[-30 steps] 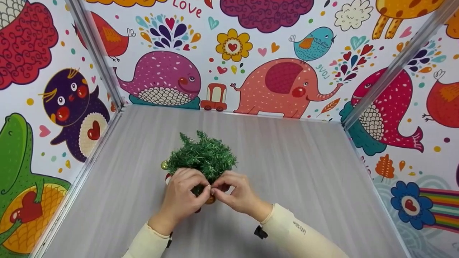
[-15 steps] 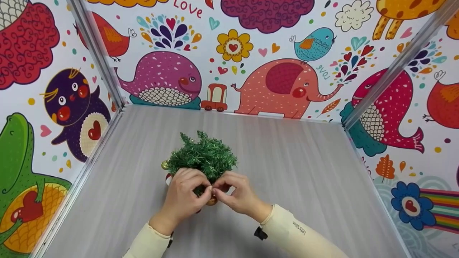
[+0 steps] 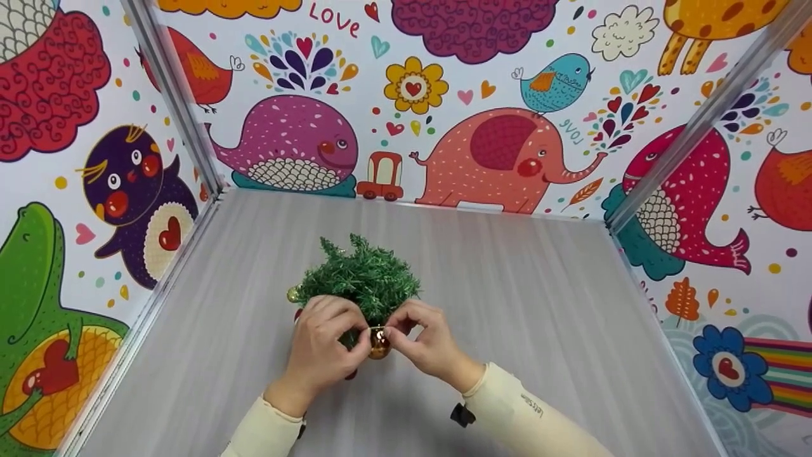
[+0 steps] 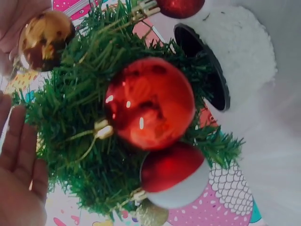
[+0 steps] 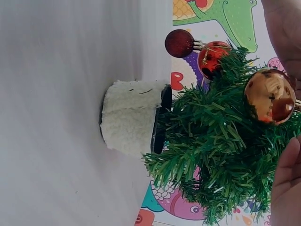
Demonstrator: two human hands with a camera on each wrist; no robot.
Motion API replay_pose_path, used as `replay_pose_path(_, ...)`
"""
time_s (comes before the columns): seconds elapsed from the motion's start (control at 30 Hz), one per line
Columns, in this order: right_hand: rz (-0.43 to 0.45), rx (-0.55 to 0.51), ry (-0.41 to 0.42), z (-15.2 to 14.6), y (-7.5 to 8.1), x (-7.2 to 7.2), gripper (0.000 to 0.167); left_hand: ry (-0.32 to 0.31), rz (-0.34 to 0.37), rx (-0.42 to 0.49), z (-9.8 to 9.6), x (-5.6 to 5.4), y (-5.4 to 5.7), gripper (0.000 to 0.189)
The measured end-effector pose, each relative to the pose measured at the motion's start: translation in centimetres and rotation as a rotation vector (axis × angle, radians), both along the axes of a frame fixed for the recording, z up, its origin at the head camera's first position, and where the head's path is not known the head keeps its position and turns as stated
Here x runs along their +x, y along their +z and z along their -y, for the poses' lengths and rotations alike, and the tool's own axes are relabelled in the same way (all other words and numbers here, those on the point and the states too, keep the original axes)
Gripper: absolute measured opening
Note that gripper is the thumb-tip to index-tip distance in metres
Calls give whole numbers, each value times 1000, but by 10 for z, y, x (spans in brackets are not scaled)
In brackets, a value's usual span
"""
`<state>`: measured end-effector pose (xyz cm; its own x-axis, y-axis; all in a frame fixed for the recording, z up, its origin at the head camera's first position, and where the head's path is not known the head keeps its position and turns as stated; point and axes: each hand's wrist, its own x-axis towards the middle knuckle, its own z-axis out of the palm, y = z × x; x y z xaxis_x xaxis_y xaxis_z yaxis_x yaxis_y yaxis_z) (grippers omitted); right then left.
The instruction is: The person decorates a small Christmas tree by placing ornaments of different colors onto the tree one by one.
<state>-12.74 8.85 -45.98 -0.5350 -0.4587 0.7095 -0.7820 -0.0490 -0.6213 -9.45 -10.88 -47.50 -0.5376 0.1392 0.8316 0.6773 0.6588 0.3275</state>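
A small green tinsel Christmas tree (image 3: 365, 273) stands in a white fuzzy pot (image 5: 131, 117). At its near side hangs a shiny gold bauble (image 3: 379, 346) on a thin gold string. My left hand (image 3: 330, 336) and right hand (image 3: 425, 336) meet above this bauble, each pinching the string between thumb and finger, one from either side. Round the tree hang a shiny red bauble (image 4: 150, 103), a red and white one (image 4: 176, 179), a dark red glittery one (image 5: 179, 43) and a gold glittery one (image 3: 294, 294).
The tree is on a grey wood-look table (image 3: 507, 298). Printed cartoon walls (image 3: 469, 82) enclose its back and both sides, joined by metal corner posts (image 3: 184, 95). Black clips (image 3: 462, 414) sit at the cream sleeves (image 3: 514, 400).
The right hand has shifted slightly right, drawing the string out between the fingers. The gold bauble, earlier mostly hidden, has come up into view below the fingertips. The tree stays in place.
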Motion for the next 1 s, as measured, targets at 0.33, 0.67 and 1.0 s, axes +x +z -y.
replay_pose_path(0.33,-22,-29,-42,4,1,-6,17,31,2,172,-5,-1,-6,12)
replay_pose_path(0.67,-31,-46,-85,9,4,-10,19,70,96,216,-8,-3,-7,8)
replay_pose_path(1.0,-37,-46,-94,10,7,-14,18,127,103,232,-12,-5,-8,7)
